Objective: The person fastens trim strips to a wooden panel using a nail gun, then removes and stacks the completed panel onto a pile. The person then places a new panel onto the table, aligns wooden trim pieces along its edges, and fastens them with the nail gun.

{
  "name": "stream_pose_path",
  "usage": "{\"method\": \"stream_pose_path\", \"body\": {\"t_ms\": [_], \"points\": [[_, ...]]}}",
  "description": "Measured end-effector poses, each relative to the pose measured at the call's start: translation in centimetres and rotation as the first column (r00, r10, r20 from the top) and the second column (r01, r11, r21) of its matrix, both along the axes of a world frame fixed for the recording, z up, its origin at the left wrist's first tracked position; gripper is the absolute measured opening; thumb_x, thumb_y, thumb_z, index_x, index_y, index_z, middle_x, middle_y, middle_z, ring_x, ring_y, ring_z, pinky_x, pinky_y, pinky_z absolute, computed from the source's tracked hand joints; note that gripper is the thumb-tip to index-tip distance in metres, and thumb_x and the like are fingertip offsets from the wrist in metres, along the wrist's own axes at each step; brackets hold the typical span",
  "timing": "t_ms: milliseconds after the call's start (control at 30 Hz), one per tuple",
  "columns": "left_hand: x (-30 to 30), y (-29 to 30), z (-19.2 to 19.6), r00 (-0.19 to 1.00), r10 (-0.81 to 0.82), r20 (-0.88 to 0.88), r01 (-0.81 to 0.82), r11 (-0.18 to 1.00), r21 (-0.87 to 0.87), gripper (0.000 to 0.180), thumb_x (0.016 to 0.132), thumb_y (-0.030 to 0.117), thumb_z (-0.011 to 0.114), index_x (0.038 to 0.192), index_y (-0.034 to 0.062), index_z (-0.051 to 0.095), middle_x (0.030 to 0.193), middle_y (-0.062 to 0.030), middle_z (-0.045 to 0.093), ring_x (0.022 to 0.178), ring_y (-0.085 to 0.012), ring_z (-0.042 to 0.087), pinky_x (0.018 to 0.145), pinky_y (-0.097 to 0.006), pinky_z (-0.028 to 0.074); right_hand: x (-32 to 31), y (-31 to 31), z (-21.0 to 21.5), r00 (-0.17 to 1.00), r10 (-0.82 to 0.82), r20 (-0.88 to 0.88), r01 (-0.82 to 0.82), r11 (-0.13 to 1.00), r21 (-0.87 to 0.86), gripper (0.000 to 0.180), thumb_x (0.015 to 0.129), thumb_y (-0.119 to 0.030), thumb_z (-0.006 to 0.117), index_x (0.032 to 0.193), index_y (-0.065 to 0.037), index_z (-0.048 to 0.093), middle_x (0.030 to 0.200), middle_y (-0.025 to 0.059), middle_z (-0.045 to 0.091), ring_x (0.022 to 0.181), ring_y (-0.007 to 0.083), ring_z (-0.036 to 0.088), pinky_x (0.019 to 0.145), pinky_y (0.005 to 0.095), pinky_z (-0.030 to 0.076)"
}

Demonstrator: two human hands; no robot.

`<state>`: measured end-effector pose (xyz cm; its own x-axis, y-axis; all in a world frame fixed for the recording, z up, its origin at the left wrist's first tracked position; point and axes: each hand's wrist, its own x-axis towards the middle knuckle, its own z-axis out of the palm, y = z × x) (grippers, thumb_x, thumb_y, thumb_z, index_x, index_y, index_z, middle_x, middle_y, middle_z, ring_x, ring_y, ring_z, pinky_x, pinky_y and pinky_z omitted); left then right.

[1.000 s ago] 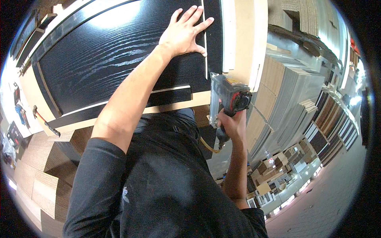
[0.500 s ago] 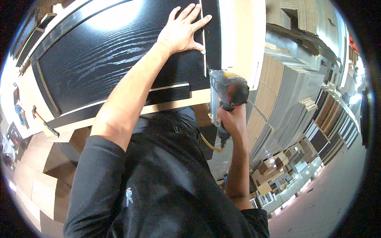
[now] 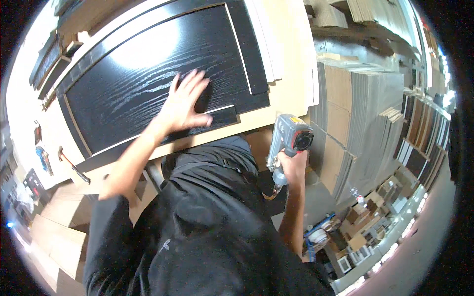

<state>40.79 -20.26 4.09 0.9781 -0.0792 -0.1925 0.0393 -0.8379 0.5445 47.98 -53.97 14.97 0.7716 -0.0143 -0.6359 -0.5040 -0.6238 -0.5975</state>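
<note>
A black wood-grain panel [image 3: 133, 86] with raised black border strips lies on a pale workbench [image 3: 291, 64]. Pale edges show along some strips, among them the right strip [image 3: 254, 59] and the near strip [image 3: 219, 117]. Over the near part of the panel is my left hand [image 3: 181, 109], fingers spread and somewhat blurred, with nothing in it; whether it touches the surface I cannot tell. My right hand [image 3: 295, 166] grips the handle of a grey and black nail gun [image 3: 292, 134], held off the bench's near right corner. A hose [image 3: 270, 196] runs from the handle's base.
A hammer [image 3: 73, 165] lies at the bench's left end, near a blue-handled tool [image 3: 43, 159]. Stacked flat cardboard [image 3: 340, 123] stands close on the right. More cardboard [image 3: 59, 237] lies at lower left. White strips [image 3: 264, 44] rest beside the panel.
My left hand has come off the right strip and moved left and nearer to me. The nail gun has drawn back from the panel's near right corner, still in my right hand.
</note>
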Motion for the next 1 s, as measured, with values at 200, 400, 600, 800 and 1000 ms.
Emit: {"method": "stream_pose_path", "body": {"t_ms": [200,400,600,800,1000], "points": [[-10.7,-2.9,-2.8,0.992,0.102,0.069,-0.113,0.978,0.174,0.075,0.079,0.035,0.079,0.139,0.0041,0.049,0.153,-0.0145,0.041,0.145,-0.0318,0.034,0.119,-0.057,0.019,1.6,-2.8,-4.1,0.99,-0.136,0.046,0.129,0.982,0.14,0.021,0.076,0.0,0.064,0.096,0.004,0.064,0.081,0.0066,0.068,0.066,0.0147,0.064,0.06,0.0316,0.052],[-5.3,-6.0,-3.0,0.983,0.057,0.172,-0.091,0.976,0.199,0.071,0.081,0.038,0.077,0.138,0.0044,0.052,0.136,-0.0127,0.051,0.129,-0.0313,0.046,0.11,-0.05,0.031,5.5,-2.4,-5.0,0.99,-0.137,0.041,0.125,0.967,0.222,0.016,0.076,0.001,0.066,0.091,0.006,0.068,0.075,0.0066,0.068,0.059,0.0146,0.064,0.055,0.0302,0.05],[-2.8,-7.6,-3.7,0.978,0.084,0.19,-0.122,0.973,0.195,0.076,0.079,0.037,0.079,0.141,0.0066,0.048,0.129,-0.0129,0.053,0.117,-0.0315,0.05,0.1,-0.047,0.036,6.5,-2.2,-6.0,0.984,-0.155,0.086,0.135,0.97,0.202,0.021,0.073,-0.006,0.068,0.091,0.004,0.07,0.072,0.0052,0.067,0.064,0.0135,0.062,0.065,0.0311,0.051],[-2.5,-8.3,-3.7,0.979,0.134,0.154,-0.161,0.97,0.183,0.076,0.078,0.036,0.08,0.14,0.0064,0.049,0.127,-0.0129,0.053,0.117,-0.0316,0.049,0.1,-0.047,0.037,6.7,-2.7,-6.7,0.992,-0.117,0.047,0.111,0.987,0.115,0.02,0.073,-0.006,0.066,0.092,0.001,0.068,0.071,0.0047,0.065,0.059,0.0129,0.061,0.059,0.0307,0.05],[-1.6,-9.2,-3.5,0.975,0.141,0.173,-0.171,0.969,0.177,0.075,0.077,0.036,0.081,0.139,0.0067,0.05,0.127,-0.0125,0.053,0.116,-0.0312,0.049,0.101,-0.046,0.037,6.5,-3.0,-8.1,0.991,-0.09,0.095,0.083,0.994,0.072,0.027,0.071,-0.013,0.071,0.092,0.004,0.071,0.079,0.0119,0.072,0.075,0.0179,0.07,0.073,0.033,0.054]]}}
